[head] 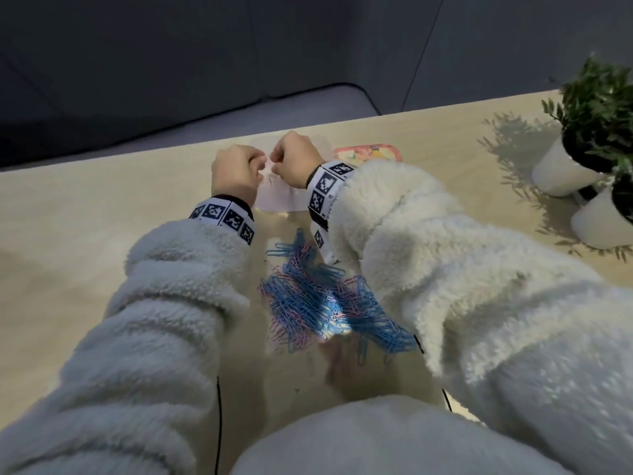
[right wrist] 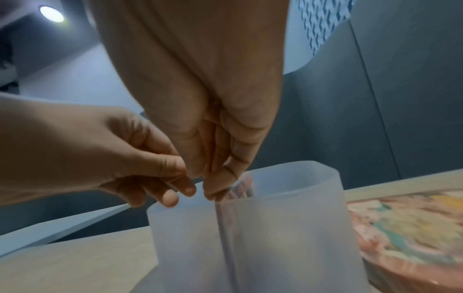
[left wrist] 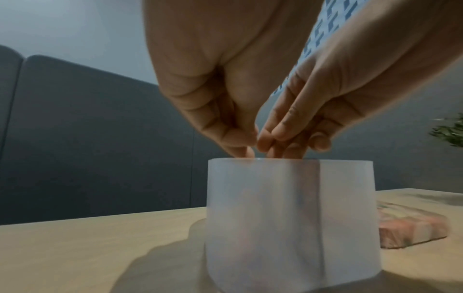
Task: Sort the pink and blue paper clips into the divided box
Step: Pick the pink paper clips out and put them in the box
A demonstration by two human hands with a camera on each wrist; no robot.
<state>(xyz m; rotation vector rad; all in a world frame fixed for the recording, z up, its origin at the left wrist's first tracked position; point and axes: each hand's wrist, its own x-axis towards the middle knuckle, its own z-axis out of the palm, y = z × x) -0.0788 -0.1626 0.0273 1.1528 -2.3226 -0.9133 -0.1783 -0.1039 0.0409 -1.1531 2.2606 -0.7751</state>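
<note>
A frosted divided box (head: 277,200) stands at the far side of the table, its divider (right wrist: 225,237) upright. Both hands hover over its rim, fingertips nearly touching. My left hand (right wrist: 183,190) pinches a thin paper clip between thumb and forefinger; its colour is unclear. My right hand (right wrist: 210,190) bunches its fingers downward over the divider, with blurred pink clips (right wrist: 241,186) at the tips. In the left wrist view both hands' fingertips (left wrist: 245,150) dip just behind the box (left wrist: 275,218) wall. A mixed pile of blue and pink clips (head: 318,303) lies between my forearms.
A pink patterned lid (head: 370,153) lies flat just right of the box. Two white pots (head: 561,169) with green plants (head: 596,114) stand at the table's right. The table's far edge runs just beyond the box. Thin cables (head: 219,423) hang by my sleeves.
</note>
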